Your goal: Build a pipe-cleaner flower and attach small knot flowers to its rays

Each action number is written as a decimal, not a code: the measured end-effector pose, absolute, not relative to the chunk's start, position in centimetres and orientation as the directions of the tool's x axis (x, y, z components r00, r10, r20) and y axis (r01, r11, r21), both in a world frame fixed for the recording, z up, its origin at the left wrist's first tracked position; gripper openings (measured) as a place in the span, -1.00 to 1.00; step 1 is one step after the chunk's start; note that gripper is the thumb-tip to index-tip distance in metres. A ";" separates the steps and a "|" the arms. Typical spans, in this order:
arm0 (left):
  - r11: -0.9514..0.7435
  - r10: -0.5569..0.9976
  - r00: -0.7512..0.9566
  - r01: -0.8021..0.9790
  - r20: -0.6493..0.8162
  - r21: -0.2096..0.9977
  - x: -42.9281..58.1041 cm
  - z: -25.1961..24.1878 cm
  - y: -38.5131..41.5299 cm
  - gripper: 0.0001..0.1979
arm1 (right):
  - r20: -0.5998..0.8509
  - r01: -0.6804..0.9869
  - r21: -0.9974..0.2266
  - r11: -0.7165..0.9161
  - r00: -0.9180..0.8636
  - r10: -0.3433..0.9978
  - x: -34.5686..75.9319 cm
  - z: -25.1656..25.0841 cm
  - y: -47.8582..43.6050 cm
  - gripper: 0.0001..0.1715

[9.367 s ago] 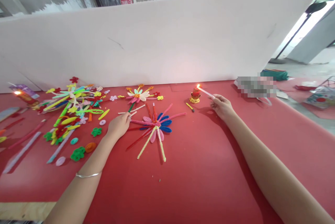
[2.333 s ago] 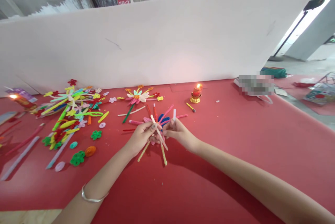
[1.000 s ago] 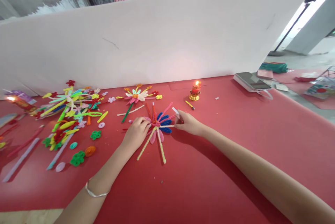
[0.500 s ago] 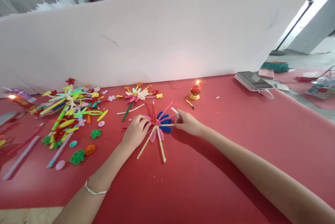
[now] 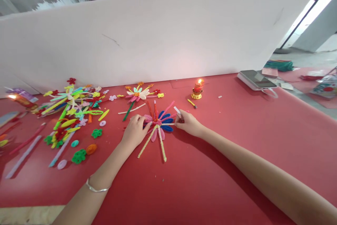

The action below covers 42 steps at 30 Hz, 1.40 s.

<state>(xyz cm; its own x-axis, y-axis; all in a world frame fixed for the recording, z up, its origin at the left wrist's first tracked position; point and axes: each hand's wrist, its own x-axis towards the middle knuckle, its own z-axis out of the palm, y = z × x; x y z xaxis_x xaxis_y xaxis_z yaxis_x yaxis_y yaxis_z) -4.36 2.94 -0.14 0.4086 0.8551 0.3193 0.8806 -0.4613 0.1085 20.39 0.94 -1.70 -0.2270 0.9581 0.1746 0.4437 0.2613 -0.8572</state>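
A pipe-cleaner flower with pink and blue looped petals lies flat on the red table. Straight twisted stems in cream, pink and red spread out from its centre. My left hand is closed on the flower's left side, its thumb and fingers near the centre; the petals under it are partly hidden. On the other side, my right hand is closed in a pinch. A small white strip sticks up from its fingers, and the tip of a cream stem reaches the fingertips.
A second pipe-cleaner flower lies behind. Lit candles stand at right and far left. A heap of coloured pipe-cleaner pieces covers the left side. A phone lies by the white board.
Both hands stay at the flower almost in place. The left fingers have shifted slightly along its left side. The whole view has moved a little.
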 end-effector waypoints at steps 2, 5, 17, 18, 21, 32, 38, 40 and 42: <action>-0.463 0.852 0.408 0.880 0.329 0.105 -4.3 -0.2 2.9 -0.76 | 0.171 0.443 -0.858 0.259 -0.228 0.958 20.3 -1.6 0.9 -0.86; -0.461 0.848 0.413 0.884 0.333 0.079 -4.3 -0.2 2.9 -0.75 | 0.172 0.446 -0.855 0.262 -0.233 0.957 20.3 -1.7 0.8 -0.86; -0.534 0.807 0.478 0.841 0.347 0.083 -4.2 0.3 2.6 -0.80 | 0.174 0.504 -0.821 0.268 -0.226 0.959 19.9 -2.2 0.9 -0.85; -0.559 0.789 0.495 0.824 0.363 0.091 -4.1 0.4 2.4 -0.80 | 0.172 0.507 -0.820 0.266 -0.225 0.959 19.9 -2.2 0.9 -0.84; -0.647 0.718 0.570 0.758 0.399 0.080 -3.6 0.8 1.8 -0.77 | 0.165 0.513 -0.819 0.256 -0.217 0.962 19.9 -2.2 0.9 -0.80; -0.740 0.653 0.669 0.664 0.354 0.109 -3.1 0.6 1.3 -0.72 | 0.196 0.547 -0.787 0.286 -0.218 0.956 19.9 -2.4 0.9 -0.79; -0.776 0.600 0.734 0.631 0.319 0.005 -2.8 0.7 1.2 -0.71 | 0.182 0.608 -0.746 0.272 -0.207 0.961 19.8 -2.1 0.7 -0.81; -0.776 0.596 0.742 0.630 0.308 -0.016 -2.7 0.7 1.3 -0.71 | 0.177 0.623 -0.734 0.270 -0.207 0.962 19.7 -2.0 0.6 -0.83; -0.772 0.599 0.742 0.635 0.300 -0.030 -2.6 0.6 1.3 -0.71 | 0.177 0.636 -0.723 0.269 -0.207 0.962 19.7 -1.9 0.5 -0.83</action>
<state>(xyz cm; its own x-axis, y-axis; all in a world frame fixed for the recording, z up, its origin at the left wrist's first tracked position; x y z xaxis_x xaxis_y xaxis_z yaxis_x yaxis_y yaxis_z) -2.60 1.29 0.58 0.7422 0.5992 0.3001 0.6351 -0.7719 -0.0296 19.65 0.49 -1.90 -0.2065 0.9623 0.1769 0.6362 0.2695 -0.7229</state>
